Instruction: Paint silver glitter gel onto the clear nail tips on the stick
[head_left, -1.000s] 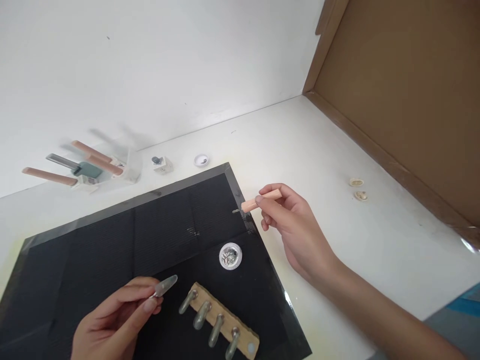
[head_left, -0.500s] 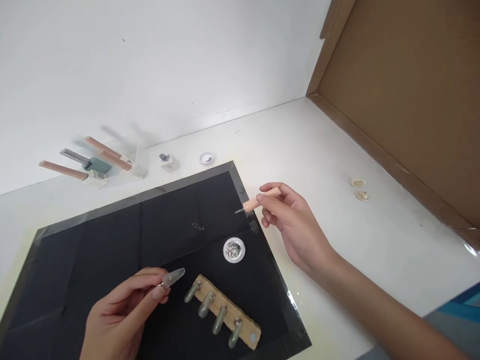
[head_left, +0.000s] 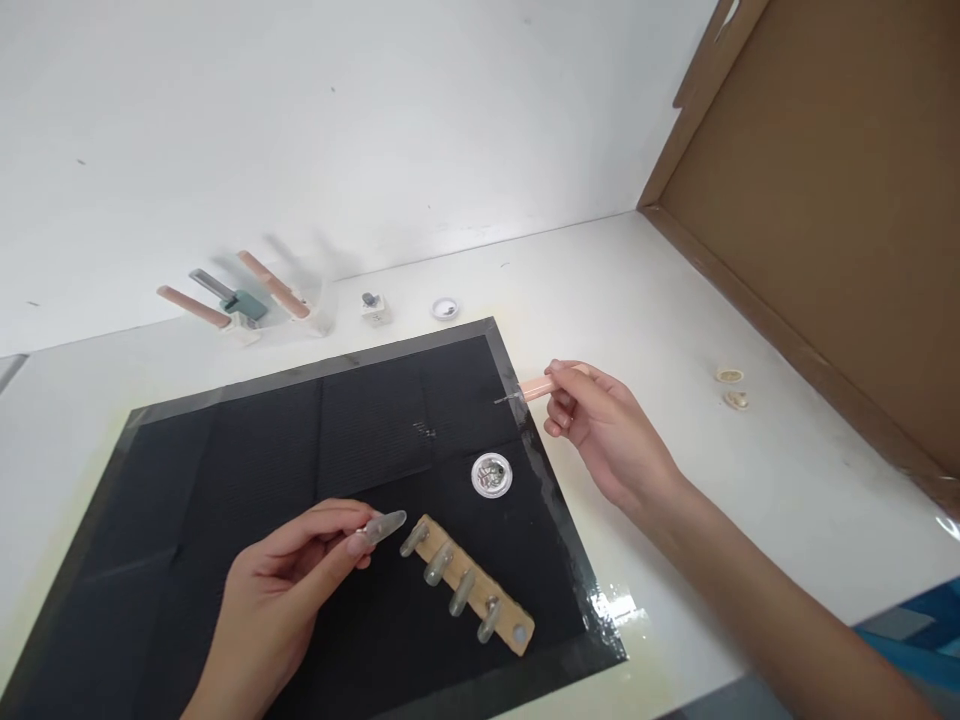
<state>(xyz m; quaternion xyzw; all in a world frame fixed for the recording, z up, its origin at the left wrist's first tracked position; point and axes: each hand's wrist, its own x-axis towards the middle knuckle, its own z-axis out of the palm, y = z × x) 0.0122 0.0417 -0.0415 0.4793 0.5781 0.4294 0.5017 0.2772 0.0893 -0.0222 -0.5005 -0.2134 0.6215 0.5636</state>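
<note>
Between the thumb and fingers of my left hand is a translucent, pale press-on nail, its tip pointing right. My right hand grips the peach-coloured handle of a small nail brush; its thin bristle end points left over the mat's right edge. Below that brush sits a small round dish with silvery bits in it. A wooden nail stand lies just right of my left hand, carrying several greyish, glossy nails. The two hands are apart.
A black mat covers much of the white table. Along the back stand several peach-handled tools in a clear holder, a small white bottle and a white lid. Two small cream pieces lie right, near a cardboard panel.
The whole view has shifted, so the mat and most items appear farther right. The brush in my right hand lies flatter. My left hand still holds the nail.
</note>
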